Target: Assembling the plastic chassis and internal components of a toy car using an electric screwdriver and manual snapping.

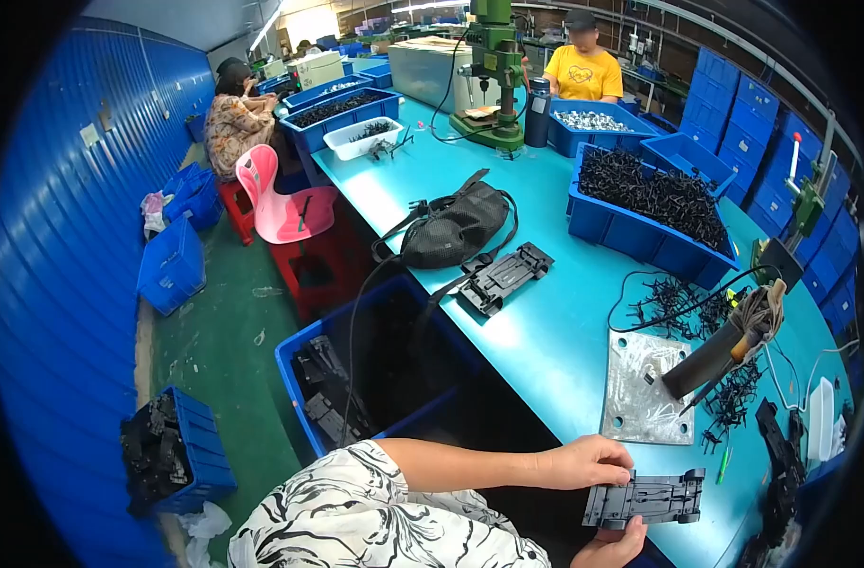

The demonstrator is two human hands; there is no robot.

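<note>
Black toy-car chassis is in your hands at the near table edge, just below the metal plate. Left hand pinches its upper edge, right hand grips the lower; both clamped on it. Risk: ease off one side and it could tip and fall, since part seems to overhang. Pushing it forward could catch the plate's rim; a snag on the thin black cable might sweep the loose black parts away. Chassis looks like hard moulded plastic, ribbed, flat, long. Plate's grey, scuffed, holes at corners. Tabletop: smooth glossy teal. Further out: second chassis, floppy mesh bag, blue plastic bin heaped with spindly black pieces.
</note>
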